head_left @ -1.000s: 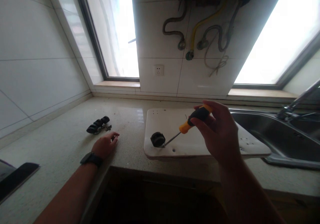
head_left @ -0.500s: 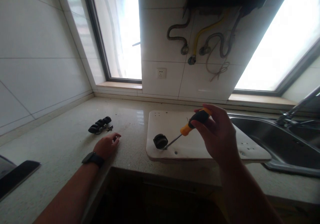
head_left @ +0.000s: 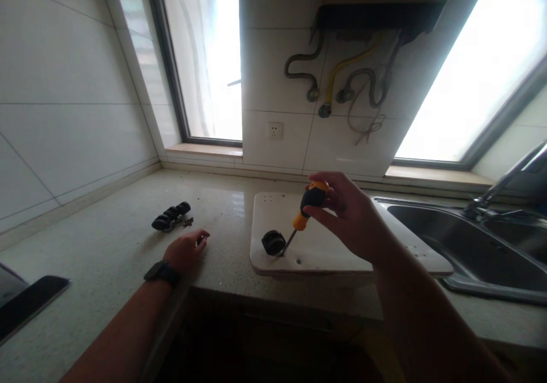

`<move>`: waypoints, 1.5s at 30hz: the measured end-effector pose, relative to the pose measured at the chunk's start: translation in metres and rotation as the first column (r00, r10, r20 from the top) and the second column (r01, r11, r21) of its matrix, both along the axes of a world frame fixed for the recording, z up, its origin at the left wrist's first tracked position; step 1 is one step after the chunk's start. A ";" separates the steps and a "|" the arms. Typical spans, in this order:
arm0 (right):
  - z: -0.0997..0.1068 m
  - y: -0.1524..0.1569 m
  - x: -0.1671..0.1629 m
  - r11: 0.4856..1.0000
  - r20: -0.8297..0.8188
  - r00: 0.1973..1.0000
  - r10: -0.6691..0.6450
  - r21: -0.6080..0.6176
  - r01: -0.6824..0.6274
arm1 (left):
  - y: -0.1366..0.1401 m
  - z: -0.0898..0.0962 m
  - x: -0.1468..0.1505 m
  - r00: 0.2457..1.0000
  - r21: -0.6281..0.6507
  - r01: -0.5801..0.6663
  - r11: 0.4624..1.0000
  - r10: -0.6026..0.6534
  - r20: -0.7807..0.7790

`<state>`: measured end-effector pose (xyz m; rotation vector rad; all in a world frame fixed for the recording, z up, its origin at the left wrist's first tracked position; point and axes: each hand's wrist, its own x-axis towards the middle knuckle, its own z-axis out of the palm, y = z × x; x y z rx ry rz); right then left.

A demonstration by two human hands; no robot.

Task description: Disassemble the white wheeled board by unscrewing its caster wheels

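Observation:
My right hand (head_left: 342, 212) grips a screwdriver (head_left: 314, 200) with an orange and black handle. Its shaft slants down to the base of a black caster wheel (head_left: 273, 242); whether the tip sits in a screw is too small to tell. The caster stands at the near left corner of a white board (head_left: 265, 212) lying on the counter. Resting on the countertop left of the board is my left hand (head_left: 186, 249), its fingers loosely bent and apart from the thumb, nothing visible in them. Behind it lie several black casters (head_left: 171, 216) in a row beside small metal pieces (head_left: 188, 221).
A steel sink (head_left: 444, 240) with a faucet (head_left: 487, 198) is at the right, overlapped by the board's end. A dark flat object (head_left: 34, 303) lies at the left edge. Hoses (head_left: 329, 86) and a wall socket (head_left: 276, 130) are on the tiled wall.
My right hand has moved left and tilted the screwdriver more upright, its tip staying by the caster. My left hand stays nearly in place. The view has shifted slightly.

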<state>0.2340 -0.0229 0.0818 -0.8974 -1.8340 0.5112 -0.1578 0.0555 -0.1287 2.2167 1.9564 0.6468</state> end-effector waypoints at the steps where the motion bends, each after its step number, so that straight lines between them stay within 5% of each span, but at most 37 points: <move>1: 0.002 0.000 -0.001 1.000 0.020 1.000 -0.005 -0.005 0.005 | -0.001 0.001 0.004 1.000 0.015 0.009 1.000 -0.009 0.005; 6: 0.012 0.000 -0.012 0.999 0.011 1.000 -0.015 -0.043 0.016 | -0.012 0.022 0.044 0.994 0.145 0.071 0.987 -0.082 0.074; 10: 0.018 0.002 -0.020 0.998 0.028 0.998 -0.060 0.010 0.059 | -0.039 0.054 0.093 0.936 0.332 0.174 0.927 -0.260 0.236; 15: 0.021 0.004 -0.022 0.993 0.062 0.991 -0.118 -0.005 0.119 | -0.072 0.080 0.134 0.866 0.349 0.294 0.890 -0.402 0.296; 24: 0.021 0.003 -0.017 0.995 0.021 0.997 -0.081 -0.058 0.082 | -0.085 0.081 0.146 0.817 0.327 0.325 0.887 -0.437 0.375; 30: 0.018 0.005 -0.017 0.992 0.035 0.993 -0.115 -0.051 0.116 | -0.087 0.077 0.151 0.758 0.307 0.234 0.923 -0.371 0.536; 39: 0.011 0.006 -0.018 0.955 0.113 0.950 -0.292 0.085 0.284 | -0.088 0.084 0.149 0.773 0.293 0.315 0.903 -0.423 0.473; 45: 0.010 0.007 -0.015 0.958 0.158 0.945 -0.285 0.072 0.277 | -0.083 0.107 0.152 0.768 0.351 0.338 0.873 -0.471 0.434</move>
